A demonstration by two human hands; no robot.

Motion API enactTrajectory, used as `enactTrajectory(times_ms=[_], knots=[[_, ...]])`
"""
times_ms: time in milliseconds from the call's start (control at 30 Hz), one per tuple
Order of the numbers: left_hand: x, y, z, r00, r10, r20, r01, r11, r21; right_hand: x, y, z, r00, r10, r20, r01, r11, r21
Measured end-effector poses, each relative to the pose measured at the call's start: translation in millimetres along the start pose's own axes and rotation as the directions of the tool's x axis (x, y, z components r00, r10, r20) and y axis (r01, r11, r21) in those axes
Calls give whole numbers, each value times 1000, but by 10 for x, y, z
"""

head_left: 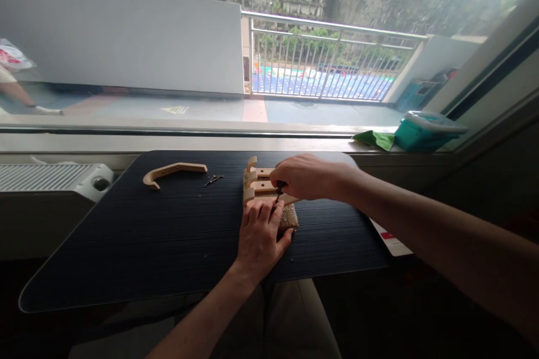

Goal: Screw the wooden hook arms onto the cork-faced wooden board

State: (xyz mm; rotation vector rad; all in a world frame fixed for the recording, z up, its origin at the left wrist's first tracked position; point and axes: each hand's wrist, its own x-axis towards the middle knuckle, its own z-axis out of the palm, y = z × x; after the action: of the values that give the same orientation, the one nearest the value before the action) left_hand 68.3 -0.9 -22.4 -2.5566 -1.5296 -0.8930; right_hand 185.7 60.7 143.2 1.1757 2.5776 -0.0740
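Note:
On the dark table (168,247) lies a board (289,217) with a woven-looking or rough brown surface, bearing several curved wooden hooks (251,178). My left hand (261,233) presses on the board's near end, its fingers laid over the nearest hook and its thumb along the board's edge. Above it, my right hand (301,175) is wrapped round the dark handle of a screwdriver (280,186). The screwdriver's shaft points down at the nearest hook, close to my left fingertips; its tip is hard to make out. A loose curved wooden hook (177,168) rests at the left, with several screws (214,179) beside it.
A window with a sill (189,143) runs behind the table. On the sill stand a teal lidded box (429,132) and a green cloth (374,139). A white radiator (50,179) is at the left. A white and red flat item (391,238) lies under my right forearm.

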Motion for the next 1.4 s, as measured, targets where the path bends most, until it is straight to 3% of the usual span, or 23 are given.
enactTrajectory(times_ms=[433,733,1167,1400], knots=[[1,4,-15,1000,-10,-19,10,1000,-21,93,92,161,970,227,-91,-229,973,-9],[-7,-8,-13,1000,-25,-14,25,999,-31,6,-3,71,997,60,-47,-61,998,-20],[-18,-18,-26,1000,-20,-20,19,998,-61,59,110,157,974,221,-49,-221,975,10],[-26,-14,-20,999,-26,-26,24,998,-63,-58,72,75,996,77,-45,-76,997,17]])
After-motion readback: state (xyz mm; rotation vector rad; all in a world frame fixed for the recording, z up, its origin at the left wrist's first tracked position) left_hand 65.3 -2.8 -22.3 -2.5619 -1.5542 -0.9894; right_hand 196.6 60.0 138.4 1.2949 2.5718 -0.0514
